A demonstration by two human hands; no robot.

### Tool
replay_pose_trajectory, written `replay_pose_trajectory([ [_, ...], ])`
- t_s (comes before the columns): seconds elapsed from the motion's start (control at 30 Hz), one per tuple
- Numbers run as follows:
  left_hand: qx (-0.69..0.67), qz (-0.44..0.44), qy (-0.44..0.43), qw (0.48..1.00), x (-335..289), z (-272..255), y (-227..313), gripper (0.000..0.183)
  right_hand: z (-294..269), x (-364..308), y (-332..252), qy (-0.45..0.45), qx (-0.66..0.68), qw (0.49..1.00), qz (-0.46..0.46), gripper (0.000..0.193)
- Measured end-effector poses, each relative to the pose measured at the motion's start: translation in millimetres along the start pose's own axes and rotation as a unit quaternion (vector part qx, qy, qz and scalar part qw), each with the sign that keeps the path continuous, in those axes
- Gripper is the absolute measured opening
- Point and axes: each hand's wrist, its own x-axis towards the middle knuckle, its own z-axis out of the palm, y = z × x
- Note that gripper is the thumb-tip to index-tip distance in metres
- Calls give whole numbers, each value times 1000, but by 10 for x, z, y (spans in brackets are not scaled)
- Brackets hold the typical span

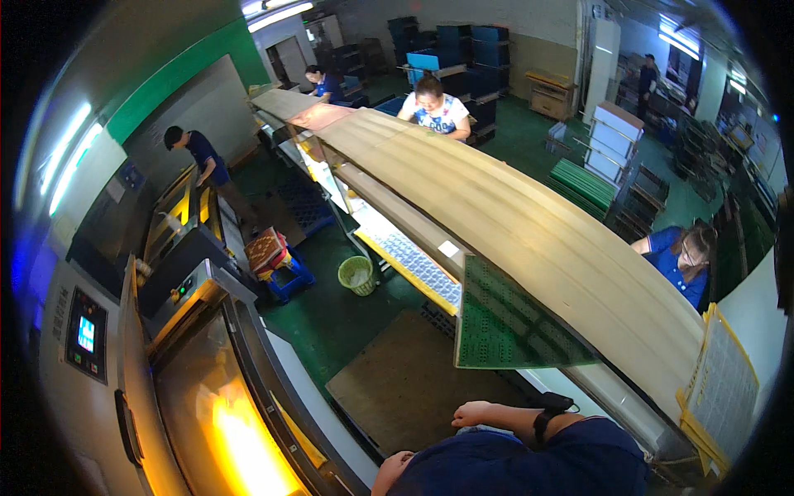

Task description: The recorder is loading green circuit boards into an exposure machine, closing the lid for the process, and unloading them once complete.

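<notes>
In front of my body, above a brown board on the floor, my right hand (472,413) has its fingers curled in, with nothing showing in them. A dark band (542,426) circles that wrist. Only a small part of my left hand (394,468) shows at the lower edge beside my dark blue shirt (513,465), its fingers hidden. Nearest to my right hand is a green perforated panel (517,326), leaning at the side of a long wooden shelf (496,207). Left of my hands stands a machine with a glowing yellow window (244,434).
A control screen (86,334) is on the machine at left. Past the brown floor board (413,380) stand a green basket (356,274) and a blue stool (291,277). Several co-workers are around, one at the right (680,258). A framed yellow-edged sheet (721,388) stands at right.
</notes>
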Motion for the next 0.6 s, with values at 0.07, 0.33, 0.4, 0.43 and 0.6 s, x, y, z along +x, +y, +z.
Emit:
replay_pose_trajectory([
  [0.07,2,13,-13,1000,6,2,119,44,14,-149,211,10,7,1000,7,47],
  [0.33,58,41,6,997,47,-185,189,45,-111,-124,-316,22,25,999,-22,50],
  [0.4,44,37,32,998,-22,-227,166,46,-123,-1,-685,11,12,998,-62,50],
  [0.43,55,61,27,996,-57,-252,207,46,-75,89,-775,6,-3,997,-82,50],
  [0.6,10,53,98,994,-253,-234,-138,45,-15,360,-1026,-22,-87,988,-125,50],
])
